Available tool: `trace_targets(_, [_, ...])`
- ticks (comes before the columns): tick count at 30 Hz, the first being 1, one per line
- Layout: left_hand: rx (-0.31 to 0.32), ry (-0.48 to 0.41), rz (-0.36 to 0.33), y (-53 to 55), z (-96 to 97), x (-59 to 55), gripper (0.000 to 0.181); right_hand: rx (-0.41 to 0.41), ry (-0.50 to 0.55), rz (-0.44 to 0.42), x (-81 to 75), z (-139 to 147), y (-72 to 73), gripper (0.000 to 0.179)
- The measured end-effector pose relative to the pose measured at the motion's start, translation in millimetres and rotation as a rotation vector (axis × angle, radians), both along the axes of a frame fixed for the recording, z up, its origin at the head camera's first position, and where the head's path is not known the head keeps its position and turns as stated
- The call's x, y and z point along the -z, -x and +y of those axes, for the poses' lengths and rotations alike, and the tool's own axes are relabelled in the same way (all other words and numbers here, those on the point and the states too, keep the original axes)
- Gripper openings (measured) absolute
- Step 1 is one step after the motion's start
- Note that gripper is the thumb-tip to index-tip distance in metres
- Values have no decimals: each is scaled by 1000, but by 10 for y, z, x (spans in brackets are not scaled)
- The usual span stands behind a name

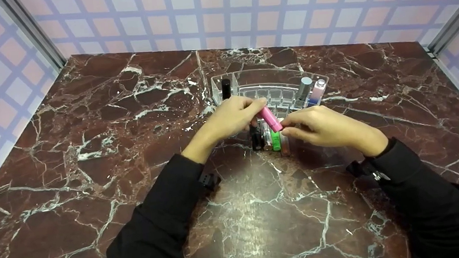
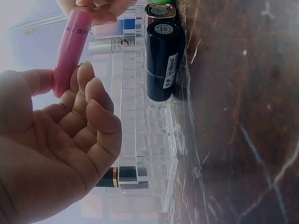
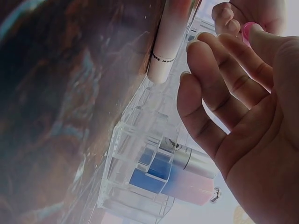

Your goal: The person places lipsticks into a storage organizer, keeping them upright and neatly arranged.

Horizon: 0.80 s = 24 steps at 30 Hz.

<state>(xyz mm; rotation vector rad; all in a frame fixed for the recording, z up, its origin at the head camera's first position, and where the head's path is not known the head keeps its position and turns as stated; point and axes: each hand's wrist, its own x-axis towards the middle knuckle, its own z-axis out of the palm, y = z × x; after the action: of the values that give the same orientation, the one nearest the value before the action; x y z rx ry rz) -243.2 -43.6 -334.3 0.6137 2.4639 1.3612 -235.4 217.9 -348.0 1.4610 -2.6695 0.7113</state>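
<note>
A pink lipstick tube [image 1: 270, 119] with small dark lettering is held at a slant above the front of a clear cosmetics organizer [image 1: 268, 74]. My left hand [image 1: 230, 116] pinches its upper end between thumb and fingers. At the lower end, my right hand [image 1: 320, 127] pinches the tube with thumb and index finger. In the right wrist view only the pink tip [image 3: 250, 29] shows by the thumb, the other fingers being spread and bent. Below the hands, a black tube [image 2: 162, 60], a green tube [image 1: 276, 140] and a white-to-red tube [image 3: 170, 42] are at the organizer's front.
A black tube [image 1: 226, 88] stands at the organizer's back left. Silver [image 1: 304, 89] and pink-and-blue [image 1: 318, 91] tubes stand at its right. The organizer rests on a dark red marbled table [image 1: 106, 189], with checked panels [image 1: 186, 16] behind and at the sides.
</note>
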Motion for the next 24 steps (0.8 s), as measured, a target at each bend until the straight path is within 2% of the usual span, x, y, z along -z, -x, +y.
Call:
trace_targets(5, [22,4,-2,-2,15,11,42,-19,14,2,7,-19,-9,15])
trace_targets(13, [25,33,33,-8,32,25,46,-42,21,21,23,-53,-40,12])
trace_targets(24, [36,34,46,-24,50,32,46,-68,11,49,5,-98,-89,10])
